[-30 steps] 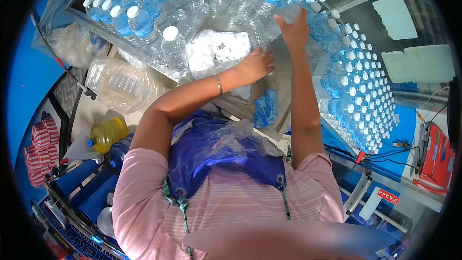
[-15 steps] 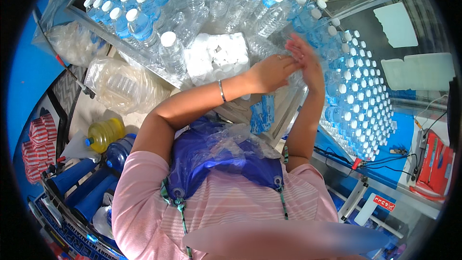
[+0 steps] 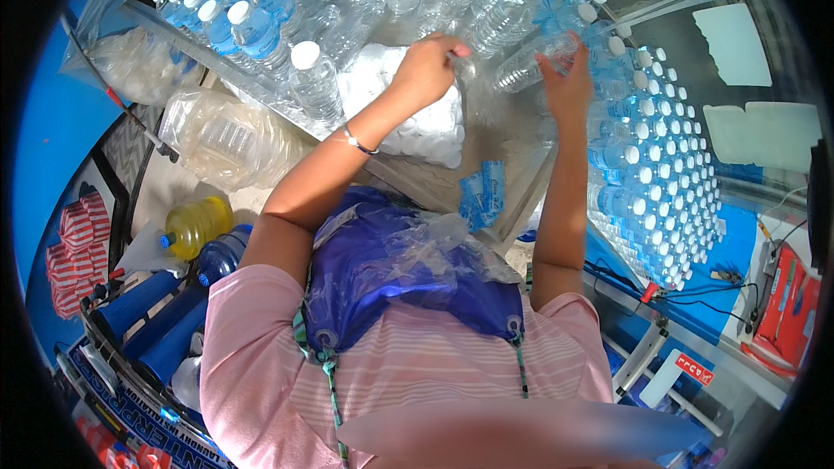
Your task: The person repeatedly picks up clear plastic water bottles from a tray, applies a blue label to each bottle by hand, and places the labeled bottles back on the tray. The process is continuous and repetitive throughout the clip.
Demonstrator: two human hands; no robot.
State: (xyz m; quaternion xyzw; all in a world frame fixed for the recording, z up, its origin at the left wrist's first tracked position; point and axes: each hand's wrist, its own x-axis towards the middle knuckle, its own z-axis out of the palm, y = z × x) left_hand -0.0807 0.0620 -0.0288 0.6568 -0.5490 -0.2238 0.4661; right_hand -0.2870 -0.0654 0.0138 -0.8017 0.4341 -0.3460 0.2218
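A metal-edged tray [image 3: 508, 135] spreads out before the person, with capped bottles [image 3: 656, 165] massed in slanting rows along the right, their white tops facing up. A heap of white caps [image 3: 421, 130] sits toward the tray's near side, left of its middle. The left hand [image 3: 426, 71] is just above that heap, its fingers curled toward the right—whether they close on anything I cannot tell. The clear bottle [image 3: 519, 72] lies right of the tray's middle, its long axis slanting from lower left to upper right, one end pointing lower left, the other at the right hand [image 3: 566, 74]. There, thumb and fingers stand apart around that upper end—whether they press on it I cannot tell. Nearer the body are blue strips [image 3: 483, 195].
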